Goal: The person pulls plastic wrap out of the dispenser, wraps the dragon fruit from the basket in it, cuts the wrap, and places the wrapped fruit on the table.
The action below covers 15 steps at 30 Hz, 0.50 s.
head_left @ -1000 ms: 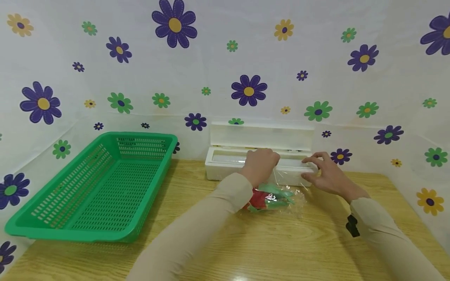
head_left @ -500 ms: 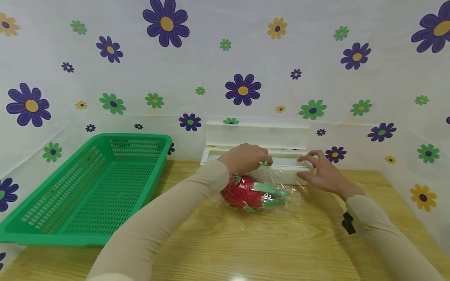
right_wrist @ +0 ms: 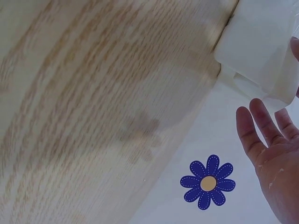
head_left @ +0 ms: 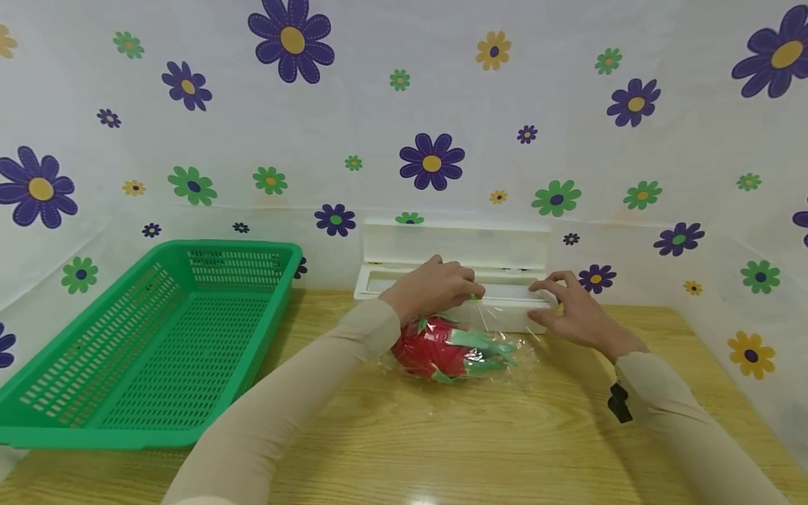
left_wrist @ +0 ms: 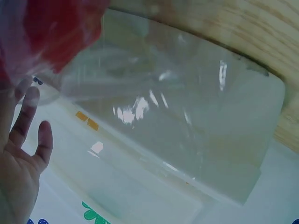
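Note:
A white lidded cling film dispenser (head_left: 514,319) stands at the back of the table, its lid (head_left: 454,242) raised. Clear film (head_left: 525,361) runs from its front edge down to a red dragon fruit (head_left: 432,351) with green scales, which lies on and partly under the film. My left hand (head_left: 426,287) reaches over the dispenser, fingertips pinching a small green slider (head_left: 475,297) at the front edge; the thumb is hidden. At the dispenser's right end, my right hand (head_left: 577,315) grips the corner between thumb and fingers. The right wrist view shows the other fingers (right_wrist: 265,122) spread beside it.
A green slotted basket (head_left: 252,337) sits on the left of the wooden table (head_left: 442,442). Directly behind the dispenser hangs a white flower-print cloth (head_left: 480,168). A dark strap piece (head_left: 620,403) shows at the right wrist.
My left hand has turned and its wrist has swung left, uncovering the dragon fruit and the green slider. The right hand keeps its grip. The head view has shifted slightly right.

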Each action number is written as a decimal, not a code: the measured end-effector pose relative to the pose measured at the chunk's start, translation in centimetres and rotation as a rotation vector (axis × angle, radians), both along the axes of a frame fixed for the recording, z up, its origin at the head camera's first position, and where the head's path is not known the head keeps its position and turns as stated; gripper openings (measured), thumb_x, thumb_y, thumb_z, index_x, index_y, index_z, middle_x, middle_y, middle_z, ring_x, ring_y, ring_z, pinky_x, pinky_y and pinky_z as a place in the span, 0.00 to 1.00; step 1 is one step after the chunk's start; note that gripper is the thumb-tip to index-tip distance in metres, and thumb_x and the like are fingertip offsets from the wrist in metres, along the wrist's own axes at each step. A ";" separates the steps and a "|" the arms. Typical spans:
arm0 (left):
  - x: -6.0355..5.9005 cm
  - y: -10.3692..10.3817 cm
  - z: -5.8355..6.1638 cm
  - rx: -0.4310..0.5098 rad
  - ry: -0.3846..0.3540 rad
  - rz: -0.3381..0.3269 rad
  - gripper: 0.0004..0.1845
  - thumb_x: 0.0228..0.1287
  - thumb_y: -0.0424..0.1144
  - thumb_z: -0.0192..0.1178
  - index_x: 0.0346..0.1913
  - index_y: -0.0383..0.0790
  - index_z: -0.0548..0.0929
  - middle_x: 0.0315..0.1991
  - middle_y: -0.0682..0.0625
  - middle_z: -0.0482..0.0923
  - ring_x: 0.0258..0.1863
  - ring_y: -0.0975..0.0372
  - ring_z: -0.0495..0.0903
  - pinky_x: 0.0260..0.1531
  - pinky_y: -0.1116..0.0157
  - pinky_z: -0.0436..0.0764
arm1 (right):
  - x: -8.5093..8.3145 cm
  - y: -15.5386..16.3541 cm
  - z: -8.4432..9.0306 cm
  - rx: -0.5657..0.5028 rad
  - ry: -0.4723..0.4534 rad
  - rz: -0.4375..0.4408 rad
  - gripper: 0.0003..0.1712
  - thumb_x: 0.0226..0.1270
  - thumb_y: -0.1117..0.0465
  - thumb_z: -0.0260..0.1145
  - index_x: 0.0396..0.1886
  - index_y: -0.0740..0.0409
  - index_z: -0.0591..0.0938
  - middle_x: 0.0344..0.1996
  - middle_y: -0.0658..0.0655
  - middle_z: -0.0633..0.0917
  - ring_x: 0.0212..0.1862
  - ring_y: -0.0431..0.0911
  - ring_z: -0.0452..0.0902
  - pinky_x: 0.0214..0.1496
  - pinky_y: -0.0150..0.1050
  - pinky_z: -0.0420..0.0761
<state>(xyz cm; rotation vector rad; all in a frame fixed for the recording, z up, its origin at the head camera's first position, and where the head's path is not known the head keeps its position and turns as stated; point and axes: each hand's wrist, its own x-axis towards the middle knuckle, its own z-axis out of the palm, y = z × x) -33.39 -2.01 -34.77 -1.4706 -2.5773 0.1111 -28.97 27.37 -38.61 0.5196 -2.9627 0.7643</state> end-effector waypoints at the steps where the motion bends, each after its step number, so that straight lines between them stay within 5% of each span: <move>1: 0.1 0.0 0.0 -0.003 0.013 0.009 0.14 0.80 0.41 0.53 0.59 0.60 0.83 0.51 0.57 0.85 0.51 0.59 0.82 0.53 0.54 0.80 | 0.0 0.0 0.0 -0.002 -0.002 0.000 0.28 0.72 0.47 0.65 0.66 0.56 0.76 0.68 0.71 0.64 0.64 0.70 0.69 0.63 0.73 0.71; 15: 0.2 -0.3 0.1 -0.013 0.032 0.039 0.14 0.79 0.41 0.53 0.58 0.61 0.83 0.53 0.58 0.85 0.49 0.59 0.81 0.51 0.55 0.78 | 0.0 0.1 -0.2 -0.008 0.008 0.016 0.28 0.73 0.48 0.65 0.66 0.56 0.76 0.68 0.72 0.64 0.62 0.69 0.70 0.62 0.73 0.72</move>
